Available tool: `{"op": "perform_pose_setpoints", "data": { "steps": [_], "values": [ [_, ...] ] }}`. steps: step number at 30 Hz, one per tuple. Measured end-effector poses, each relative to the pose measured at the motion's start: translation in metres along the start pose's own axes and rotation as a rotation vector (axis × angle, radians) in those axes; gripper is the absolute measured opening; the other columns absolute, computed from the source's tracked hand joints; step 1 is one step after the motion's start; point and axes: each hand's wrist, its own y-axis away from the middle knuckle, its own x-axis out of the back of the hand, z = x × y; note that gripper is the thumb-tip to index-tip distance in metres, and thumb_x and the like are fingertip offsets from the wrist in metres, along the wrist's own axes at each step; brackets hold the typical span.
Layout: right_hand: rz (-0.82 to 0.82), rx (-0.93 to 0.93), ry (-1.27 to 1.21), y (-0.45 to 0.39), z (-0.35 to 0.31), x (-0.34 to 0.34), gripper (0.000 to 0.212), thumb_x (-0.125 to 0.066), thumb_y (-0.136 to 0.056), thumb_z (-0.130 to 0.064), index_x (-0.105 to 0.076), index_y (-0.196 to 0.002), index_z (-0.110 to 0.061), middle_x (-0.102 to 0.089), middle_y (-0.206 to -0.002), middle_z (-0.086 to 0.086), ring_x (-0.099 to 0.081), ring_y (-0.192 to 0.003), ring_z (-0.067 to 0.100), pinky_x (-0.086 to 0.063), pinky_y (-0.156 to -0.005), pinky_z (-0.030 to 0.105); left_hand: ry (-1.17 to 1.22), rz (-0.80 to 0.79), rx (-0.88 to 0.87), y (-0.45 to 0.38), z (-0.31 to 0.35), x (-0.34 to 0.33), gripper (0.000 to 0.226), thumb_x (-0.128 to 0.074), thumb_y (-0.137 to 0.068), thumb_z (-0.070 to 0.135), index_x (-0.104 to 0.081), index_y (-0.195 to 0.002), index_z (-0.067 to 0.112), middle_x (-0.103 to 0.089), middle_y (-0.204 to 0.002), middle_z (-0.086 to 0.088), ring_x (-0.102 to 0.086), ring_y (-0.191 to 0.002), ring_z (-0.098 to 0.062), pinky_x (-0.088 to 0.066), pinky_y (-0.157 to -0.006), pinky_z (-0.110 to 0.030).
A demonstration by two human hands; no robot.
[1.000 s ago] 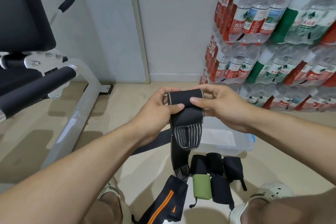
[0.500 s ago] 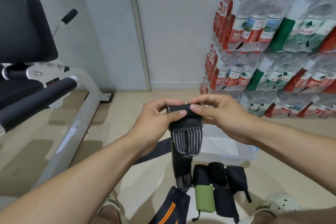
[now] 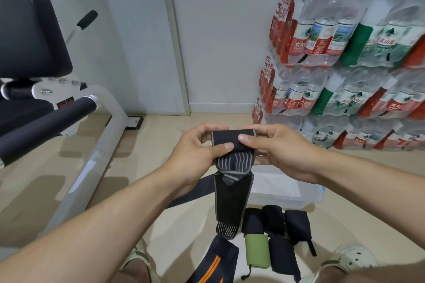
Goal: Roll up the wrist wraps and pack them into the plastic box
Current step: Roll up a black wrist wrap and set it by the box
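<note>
Head view: black wrist wrap [image 3: 232,167] held up in mid-air between both hands, the started roll at the top with its axis running left-right, the unrolled tail hanging straight down from it toward the floor, striped end lowest. Left hand [image 3: 195,151] grips the roll's left end, thumb across the front, fingers curled behind. Right hand [image 3: 280,151] grips the right end the same way, thumb pressing the front face, fingers wrapped over the top. Both hands clenched on the wrap, level with each other, neither nearer than the other. Judgement: rolling step under way, most of the length still unrolled; next turn needs the roll rotated so the hanging tail feeds up onto it. Plastic box [image 3: 299,193] sits on the floor below and slightly right of the hands, open, nearer the right hand; nothing clearly inside it. Other wraps [image 3: 276,236], black and one green, lie on the floor just in front of the box, toward the feet. An orange-striped wrap [image 3: 213,266] lies at the bottom edge.
</note>
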Motion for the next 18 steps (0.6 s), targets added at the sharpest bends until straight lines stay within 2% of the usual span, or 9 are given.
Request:
{"op": "perform_pose_setpoints", "data": {
  "steps": [3, 7, 9, 12, 15, 18],
  "values": [
    [0.056, 0.078, 0.058, 0.000, 0.001, -0.001, 0.032, -0.072, -0.090, -0.008, -0.071, -0.122, -0.010, -0.077, -0.113, 0.010, -0.075, -0.103, 0.026, -0.062, -0.083, 0.032, 0.040, 0.007, 0.030, 0.002, 0.000, -0.002, 0.033, -0.070, -0.089, -0.005, -0.063, -0.117, 0.011, -0.072, -0.112, -0.006, -0.075, -0.085, -0.018, -0.059, -0.069, -0.026],
    [0.128, 0.221, 0.183, 0.000, 0.003, -0.001, 0.032, -0.078, -0.085, -0.004, -0.075, -0.115, -0.017, -0.078, -0.108, 0.006, -0.076, -0.098, 0.024, -0.062, -0.086, 0.031, 0.081, -0.007, 0.152, 0.002, 0.008, -0.004, 0.014, -0.064, -0.098, 0.022, -0.063, -0.109, 0.014, -0.073, -0.094, -0.004, -0.072, -0.084, -0.019, -0.059, -0.074, -0.032],
    [0.129, 0.277, 0.267, 0.001, 0.004, -0.002, 0.034, -0.080, -0.083, -0.004, -0.077, -0.111, -0.022, -0.079, -0.104, 0.002, -0.076, -0.097, 0.019, -0.060, -0.088, 0.027, 0.079, -0.010, 0.205, 0.002, 0.010, -0.003, 0.025, -0.058, -0.101, 0.033, -0.067, -0.111, 0.011, -0.073, -0.087, -0.002, -0.070, -0.084, -0.021, -0.061, -0.081, -0.038],
    [0.159, 0.375, 0.376, 0.001, 0.004, -0.004, 0.035, -0.083, -0.081, -0.003, -0.078, -0.108, -0.024, -0.079, -0.101, -0.001, -0.074, -0.097, 0.017, -0.059, -0.089, 0.025, 0.072, -0.048, 0.269, 0.006, 0.010, -0.005, 0.040, -0.053, -0.102, 0.041, -0.074, -0.115, 0.009, -0.075, -0.096, -0.008, -0.070, -0.095, -0.030, -0.056, -0.097, -0.051],
    [0.148, 0.427, 0.404, 0.001, 0.007, -0.004, 0.037, -0.084, -0.078, 0.000, -0.078, -0.104, -0.026, -0.079, -0.103, -0.006, -0.074, -0.100, 0.011, -0.058, -0.093, 0.028, 0.125, -0.064, 0.244, 0.007, 0.009, -0.007, 0.034, -0.051, -0.105, 0.031, -0.073, -0.109, 0.007, -0.077, -0.091, -0.007, -0.073, -0.087, -0.028, -0.056, -0.095, -0.049],
    [0.108, 0.419, 0.397, -0.001, 0.007, -0.001, 0.038, -0.084, -0.077, 0.000, -0.079, -0.108, -0.020, -0.077, -0.112, -0.006, -0.070, -0.110, 0.007, -0.055, -0.100, 0.027, 0.180, -0.062, 0.193, 0.005, 0.010, -0.005, 0.020, -0.051, -0.105, 0.014, -0.068, -0.102, 0.005, -0.077, -0.083, -0.005, -0.073, -0.075, -0.017, -0.061, -0.082, -0.033]
  ]
}}
